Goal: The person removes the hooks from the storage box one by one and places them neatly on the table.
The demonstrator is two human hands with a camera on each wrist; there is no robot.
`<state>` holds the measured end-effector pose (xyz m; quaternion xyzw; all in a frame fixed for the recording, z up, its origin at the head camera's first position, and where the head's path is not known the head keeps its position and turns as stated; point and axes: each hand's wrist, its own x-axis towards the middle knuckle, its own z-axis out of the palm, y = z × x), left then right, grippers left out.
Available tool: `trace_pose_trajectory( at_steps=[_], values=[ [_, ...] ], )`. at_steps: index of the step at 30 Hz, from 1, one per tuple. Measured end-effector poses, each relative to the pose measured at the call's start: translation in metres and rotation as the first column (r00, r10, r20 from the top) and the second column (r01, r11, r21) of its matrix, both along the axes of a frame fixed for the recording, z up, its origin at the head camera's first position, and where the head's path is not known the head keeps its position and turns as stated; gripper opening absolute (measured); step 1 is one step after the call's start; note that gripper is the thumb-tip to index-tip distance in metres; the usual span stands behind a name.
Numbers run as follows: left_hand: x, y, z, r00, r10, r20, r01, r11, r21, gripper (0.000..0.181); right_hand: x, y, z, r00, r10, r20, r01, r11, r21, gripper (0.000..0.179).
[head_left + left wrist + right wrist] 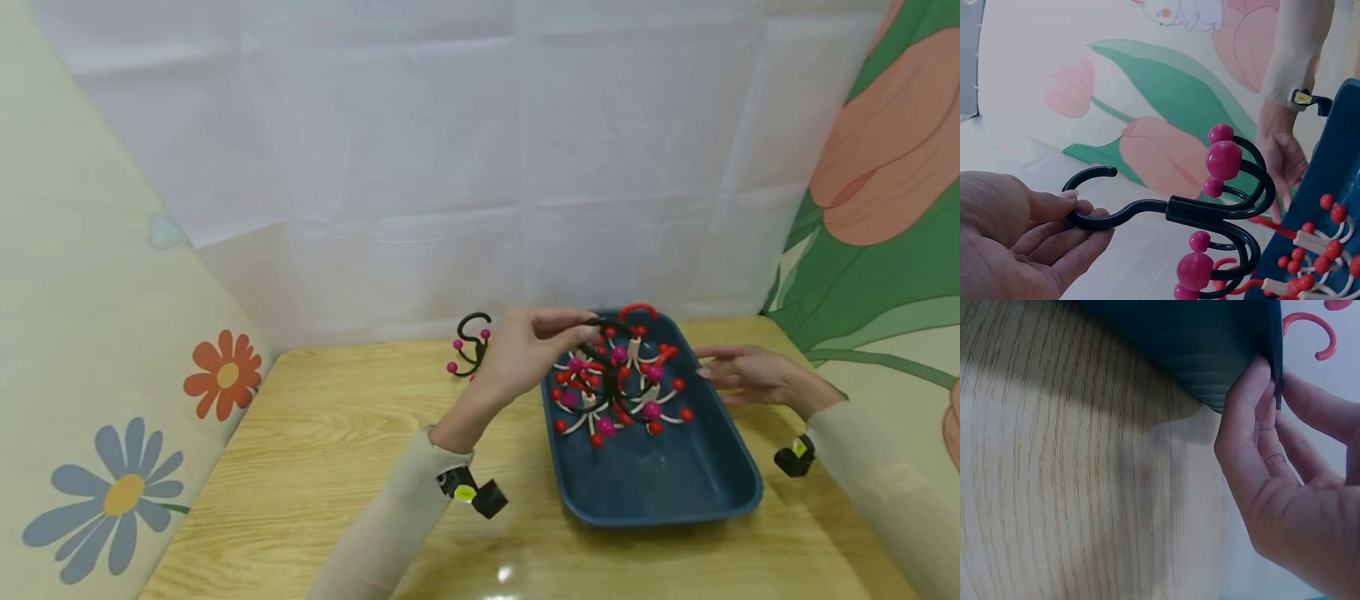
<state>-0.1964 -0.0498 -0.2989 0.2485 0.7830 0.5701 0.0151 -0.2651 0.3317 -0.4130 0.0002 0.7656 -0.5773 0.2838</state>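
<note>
My left hand point(521, 354) pinches the curved end of a black hanging hook point(1197, 209) between thumb and fingers. That hook has several curled arms tipped with pink balls, and it hangs above the dark blue tray point(645, 492). In the tray's far half lie several white multi-arm hooks point(590, 403) with red balls and red curved tops. My right hand point(757, 377) is at the tray's right side; in the right wrist view its thumb and fingers point(1247, 387) pinch the rim from both sides.
Another black hook point(480, 350) with pink balls is on the wooden table point(360, 467) behind my left wrist, partly hidden. A white sheet point(405, 167) hangs along the back, and flower-printed panels point(885, 183) stand at the sides.
</note>
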Motion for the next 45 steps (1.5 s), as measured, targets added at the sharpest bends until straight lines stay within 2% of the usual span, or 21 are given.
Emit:
trace_pose_trajectory(
  at_steps=[8, 13, 16, 27, 30, 39, 45],
  values=[
    [-0.008, -0.029, 0.01, 0.995, 0.095, 0.021, -0.096, 0.994, 0.045, 0.026, 0.001, 0.001, -0.002, 1.0, 0.002, 0.005, -0.002, 1.0, -0.005, 0.077],
    [-0.014, -0.047, 0.013, 0.991, 0.133, -0.021, -0.132, 0.99, 0.057, 0.025, 0.002, 0.004, -0.003, 1.0, 0.01, -0.001, -0.01, 1.0, 0.0, 0.078],
    [-0.017, -0.059, 0.014, 0.985, 0.164, -0.046, -0.162, 0.986, 0.045, 0.025, 0.002, 0.006, -0.003, 1.0, 0.007, -0.001, -0.007, 1.0, 0.003, 0.077],
    [-0.025, -0.107, 0.015, 0.962, 0.264, -0.072, -0.267, 0.963, -0.042, 0.031, 0.004, 0.003, 0.0, 1.0, -0.003, -0.004, 0.003, 1.0, 0.012, 0.079],
    [-0.027, -0.119, 0.012, 0.952, 0.296, -0.077, -0.302, 0.951, -0.066, 0.032, 0.005, 0.001, 0.001, 1.0, -0.008, -0.001, 0.008, 1.0, 0.019, 0.08],
    [-0.032, -0.156, -0.003, 0.939, 0.338, -0.061, -0.34, 0.94, -0.034, 0.033, 0.006, 0.0, 0.0, 1.0, -0.009, -0.001, 0.009, 1.0, 0.017, 0.079],
    [-0.036, -0.176, -0.012, 0.921, 0.386, -0.047, -0.387, 0.922, -0.026, 0.035, 0.006, -0.001, -0.001, 1.0, -0.004, -0.004, 0.004, 1.0, 0.008, 0.075]
  ],
)
